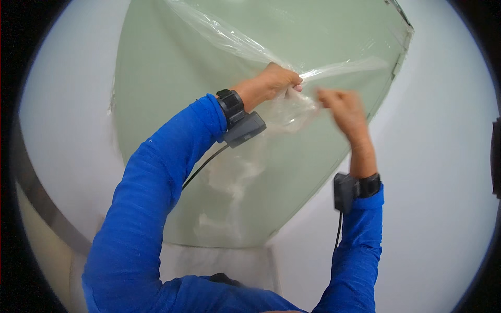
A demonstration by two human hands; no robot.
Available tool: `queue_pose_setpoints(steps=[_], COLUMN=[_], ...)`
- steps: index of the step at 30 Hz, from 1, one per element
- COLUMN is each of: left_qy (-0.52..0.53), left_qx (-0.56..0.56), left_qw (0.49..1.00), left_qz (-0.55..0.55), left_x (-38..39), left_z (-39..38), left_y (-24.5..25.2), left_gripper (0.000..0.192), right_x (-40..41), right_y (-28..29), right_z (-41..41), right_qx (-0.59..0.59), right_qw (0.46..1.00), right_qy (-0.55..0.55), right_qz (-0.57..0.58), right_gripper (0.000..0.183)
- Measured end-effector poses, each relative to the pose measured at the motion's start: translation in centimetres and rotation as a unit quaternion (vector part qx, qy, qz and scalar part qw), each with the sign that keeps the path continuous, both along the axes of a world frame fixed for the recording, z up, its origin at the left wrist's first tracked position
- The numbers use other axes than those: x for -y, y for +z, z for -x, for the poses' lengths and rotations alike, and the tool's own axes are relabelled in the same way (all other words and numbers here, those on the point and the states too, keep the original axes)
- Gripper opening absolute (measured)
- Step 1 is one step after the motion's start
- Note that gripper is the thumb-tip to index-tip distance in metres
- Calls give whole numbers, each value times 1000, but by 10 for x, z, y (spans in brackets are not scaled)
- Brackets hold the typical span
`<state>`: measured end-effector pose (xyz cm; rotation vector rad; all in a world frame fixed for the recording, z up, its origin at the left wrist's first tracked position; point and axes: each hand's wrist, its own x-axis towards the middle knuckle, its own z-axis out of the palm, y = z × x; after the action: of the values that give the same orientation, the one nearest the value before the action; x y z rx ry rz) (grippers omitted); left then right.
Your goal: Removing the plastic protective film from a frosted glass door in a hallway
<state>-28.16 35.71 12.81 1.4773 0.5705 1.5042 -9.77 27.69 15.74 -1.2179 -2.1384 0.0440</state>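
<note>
Clear plastic film [242,43] stretches from the top of the view to my left hand [280,80], which grips it in a bunch. Another gathered strand of the film runs right from that hand, and a loose crumpled part hangs below it. My right hand [342,107] is beside this loose part, blurred, with its fingers curled; whether it holds any film cannot be told. Behind both hands is a pale green panel [156,78], with more film hanging in front of its lower part.
White wall surfaces [422,156] flank the green panel. A metal hinge [397,64] sits on the panel's right edge. Each wrist wears a strapped dark device with a cable, the left one [245,129] near the film. A dark curved band [51,219] runs along the lower left.
</note>
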Motion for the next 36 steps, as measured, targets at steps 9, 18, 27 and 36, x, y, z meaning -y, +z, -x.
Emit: queue_pose_setpoints(steps=[9,18,27,36], left_qy=[74,367,302,633], left_qx=[40,-352,-275,-368], left_qw=[996,861,902,591], left_qz=[16,-25,-142,-338], left_x=[13,39,9,9], left_z=[5,-15,-9,90], left_y=[-26,-42,-63,-92], left_gripper=[21,52,47,67], right_x=[-75,-88,-65,-14], right_y=[-3,-4,-14,7], right_z=[57,76,87,63], right_qx=[-171,-188,-316,-217], right_qw=[892,942,914,949], right_qy=[224,211,223,191], right_qz=[353,179,126,126], right_gripper=[84,40,25,31])
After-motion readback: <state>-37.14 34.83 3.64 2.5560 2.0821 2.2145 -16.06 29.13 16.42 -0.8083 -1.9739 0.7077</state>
